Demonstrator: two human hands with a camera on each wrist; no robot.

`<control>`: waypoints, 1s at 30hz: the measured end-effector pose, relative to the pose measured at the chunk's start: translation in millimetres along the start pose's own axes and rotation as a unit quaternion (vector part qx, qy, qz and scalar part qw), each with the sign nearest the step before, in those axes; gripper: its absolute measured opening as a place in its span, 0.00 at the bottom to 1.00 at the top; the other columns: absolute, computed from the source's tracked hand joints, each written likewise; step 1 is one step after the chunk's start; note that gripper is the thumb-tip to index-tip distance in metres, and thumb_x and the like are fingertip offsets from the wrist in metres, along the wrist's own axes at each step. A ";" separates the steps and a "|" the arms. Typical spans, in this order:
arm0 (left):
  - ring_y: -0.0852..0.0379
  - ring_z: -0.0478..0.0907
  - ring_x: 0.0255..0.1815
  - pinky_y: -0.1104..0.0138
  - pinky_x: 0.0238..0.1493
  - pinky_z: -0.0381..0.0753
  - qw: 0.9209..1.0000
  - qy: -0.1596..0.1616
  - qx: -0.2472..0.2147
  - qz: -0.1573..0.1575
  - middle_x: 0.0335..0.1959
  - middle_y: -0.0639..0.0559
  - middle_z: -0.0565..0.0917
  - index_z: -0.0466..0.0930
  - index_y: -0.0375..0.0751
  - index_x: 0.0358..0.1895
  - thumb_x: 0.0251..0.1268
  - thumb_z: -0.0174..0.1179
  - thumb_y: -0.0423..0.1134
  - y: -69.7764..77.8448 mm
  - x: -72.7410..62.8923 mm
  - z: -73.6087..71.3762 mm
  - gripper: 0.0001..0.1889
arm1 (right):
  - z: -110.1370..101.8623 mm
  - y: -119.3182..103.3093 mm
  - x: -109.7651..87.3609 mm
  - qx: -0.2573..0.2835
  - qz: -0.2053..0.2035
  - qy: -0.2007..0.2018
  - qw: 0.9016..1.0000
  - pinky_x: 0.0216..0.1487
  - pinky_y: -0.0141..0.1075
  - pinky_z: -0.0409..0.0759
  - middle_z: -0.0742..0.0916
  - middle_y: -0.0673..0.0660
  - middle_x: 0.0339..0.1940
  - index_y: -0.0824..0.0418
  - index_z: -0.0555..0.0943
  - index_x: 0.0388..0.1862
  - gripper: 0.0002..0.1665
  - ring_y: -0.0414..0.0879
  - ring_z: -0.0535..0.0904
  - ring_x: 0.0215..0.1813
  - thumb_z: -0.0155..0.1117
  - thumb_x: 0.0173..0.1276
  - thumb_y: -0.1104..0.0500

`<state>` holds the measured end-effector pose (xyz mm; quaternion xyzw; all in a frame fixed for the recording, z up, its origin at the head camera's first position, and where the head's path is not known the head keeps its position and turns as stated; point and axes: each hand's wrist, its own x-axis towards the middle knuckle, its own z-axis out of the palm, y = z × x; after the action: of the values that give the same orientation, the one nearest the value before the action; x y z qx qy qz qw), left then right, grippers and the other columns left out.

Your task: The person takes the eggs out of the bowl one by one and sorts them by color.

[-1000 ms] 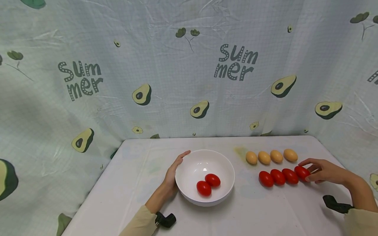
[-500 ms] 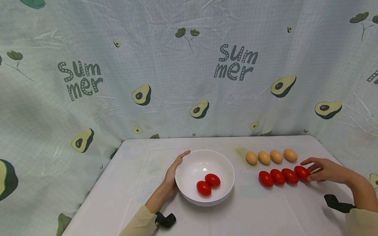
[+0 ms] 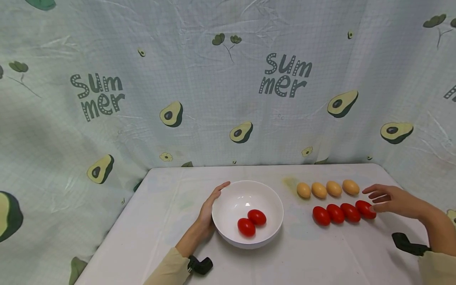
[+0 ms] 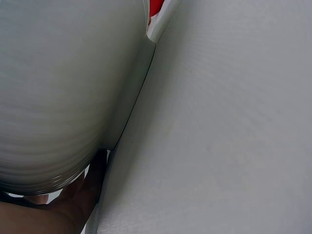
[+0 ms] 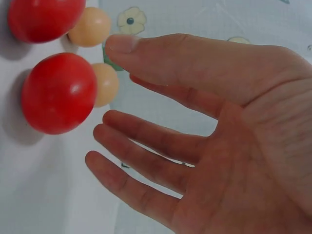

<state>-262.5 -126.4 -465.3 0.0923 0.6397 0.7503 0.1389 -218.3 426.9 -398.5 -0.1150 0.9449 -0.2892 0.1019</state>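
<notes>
A white bowl (image 3: 231,202) stands at the middle of the table, with two red eggs (image 3: 257,217) lying inside it. My left hand (image 3: 207,213) holds the bowl by its left side; in the left wrist view its fingers (image 4: 95,180) curve against the outer wall near the base. To the right, several red eggs (image 3: 335,213) lie in a slanting row. Just above and right of the last red egg (image 5: 59,92) is my right hand (image 3: 397,201), fingers loosely extended and apart, gripping nothing. Its thumb overlaps that egg's edge in the head view.
Behind the red row lies a row of several yellowish-brown eggs (image 3: 319,190). The white-covered table (image 3: 299,253) ends at a patterned curtain (image 3: 213,87) printed with avocados. A yellowish stain (image 3: 290,183) marks the cloth near the back.
My right hand has lifted slightly off the last red egg, and its fingers have loosened and spread. The left hand, bowl and egg rows have kept their places.
</notes>
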 end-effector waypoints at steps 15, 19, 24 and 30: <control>0.48 0.66 0.79 0.62 0.76 0.72 1.000 0.003 0.007 0.000 0.83 0.53 0.62 0.61 0.59 0.80 0.83 0.31 0.53 -1.4 2.1 0.9 0.28 | 5.5 -37.9 4.4 -0.047 -0.027 0.096 0.994 0.44 0.50 0.88 0.82 0.74 0.61 0.68 0.75 0.64 0.28 0.67 0.81 0.57 0.69 0.70 0.57; 0.48 0.66 0.79 0.62 0.76 0.71 1.000 0.005 0.006 -0.001 0.82 0.53 0.63 0.61 0.59 0.80 0.83 0.31 0.52 -1.3 0.9 0.7 0.28 | 8.9 -51.3 9.4 -0.042 -0.031 0.102 0.993 0.44 0.50 0.89 0.82 0.72 0.61 0.66 0.76 0.64 0.27 0.68 0.81 0.58 0.69 0.70 0.55; 0.48 0.64 0.80 0.59 0.79 0.68 1.000 0.005 -0.001 0.003 0.83 0.53 0.61 0.61 0.57 0.80 0.83 0.31 0.51 -0.3 0.1 0.8 0.28 | 12.9 -66.8 13.9 -0.028 -0.028 0.104 0.994 0.45 0.53 0.89 0.82 0.71 0.61 0.64 0.76 0.64 0.28 0.66 0.80 0.59 0.68 0.72 0.51; 0.47 0.64 0.80 0.57 0.79 0.67 1.000 0.005 0.001 0.001 0.83 0.52 0.61 0.61 0.58 0.80 0.83 0.31 0.52 -0.3 -0.6 0.2 0.28 | 16.9 -82.7 16.7 -0.027 -0.048 0.127 0.990 0.42 0.39 0.90 0.82 0.71 0.61 0.63 0.70 0.70 0.32 0.67 0.81 0.60 0.67 0.74 0.52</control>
<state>-261.8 -126.3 -465.5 0.0897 0.6409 0.7503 0.1349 -216.7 346.8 -367.2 -0.1254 0.9509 -0.2807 -0.0357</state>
